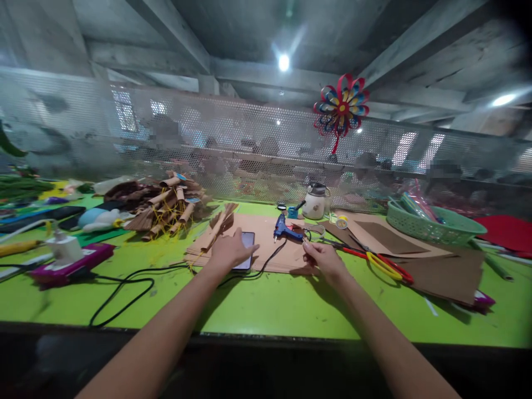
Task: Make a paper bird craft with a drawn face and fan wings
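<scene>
My left hand (228, 250) reaches over a phone (248, 241) lying on brown paper sheets (266, 223). Its thumb and fingers are spread, with the thumb across the screen; I cannot tell whether they press on it. My right hand (326, 260) is closed in a pinch at the right of the sheets, just behind the handle of a blue hot glue gun (285, 228). Whatever is between those fingertips is too small to name. The glue gun rests on the paper, its black cord running down past the phone. Left of the phone lies a folded brown paper piece (218, 227).
To the right lie red-handled scissors (353, 252), yellow-handled scissors (382, 266), dark brown sheets (449, 274) and a green basket (436, 224). A jar (315, 202) stands behind. At left are a purple power strip (75, 266) and a pile of paper rolls (174, 205) with yellow string.
</scene>
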Motion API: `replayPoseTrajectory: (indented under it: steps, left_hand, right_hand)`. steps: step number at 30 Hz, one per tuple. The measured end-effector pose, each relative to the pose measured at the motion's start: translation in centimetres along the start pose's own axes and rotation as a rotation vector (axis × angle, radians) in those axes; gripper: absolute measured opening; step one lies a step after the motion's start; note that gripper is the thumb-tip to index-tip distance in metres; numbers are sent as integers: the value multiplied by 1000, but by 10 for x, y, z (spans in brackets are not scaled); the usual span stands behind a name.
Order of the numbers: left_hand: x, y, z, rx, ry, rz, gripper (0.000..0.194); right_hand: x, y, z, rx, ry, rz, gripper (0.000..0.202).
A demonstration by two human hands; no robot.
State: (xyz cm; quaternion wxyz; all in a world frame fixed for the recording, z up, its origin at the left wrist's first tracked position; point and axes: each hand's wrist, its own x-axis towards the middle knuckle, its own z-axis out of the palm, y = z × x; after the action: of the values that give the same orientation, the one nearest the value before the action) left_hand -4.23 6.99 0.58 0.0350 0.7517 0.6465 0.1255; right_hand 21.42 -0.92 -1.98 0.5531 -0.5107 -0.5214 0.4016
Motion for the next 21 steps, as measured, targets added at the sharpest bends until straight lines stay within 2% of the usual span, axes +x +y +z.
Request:
replayPoseTrajectory:
  steps: [5, 8, 11, 14, 17, 21]
  left_hand:
    - [-2, 16, 8, 105, -20, 2, 39]
    - [1, 14, 2, 122, -27, -10, 36]
    - [14, 11, -10, 112, -5, 20, 36]
    - [44, 14, -27, 102, 69, 90, 37]
    - [89, 26, -41, 94, 152, 135, 40]
    - [156, 43, -41, 65, 228, 97, 41]
  right_hand:
    - [4, 1, -5, -6, 57, -32, 51]
    - [5, 1, -5, -9, 89, -50, 53]
    - [4, -2, -4, -17, 98, -62, 54]
    - [0, -7, -1, -33, 88, -72, 53]
    - [-5, -12, 1, -49, 83, -81, 53]
    - [-10, -17, 2, -85, 85, -81, 52]
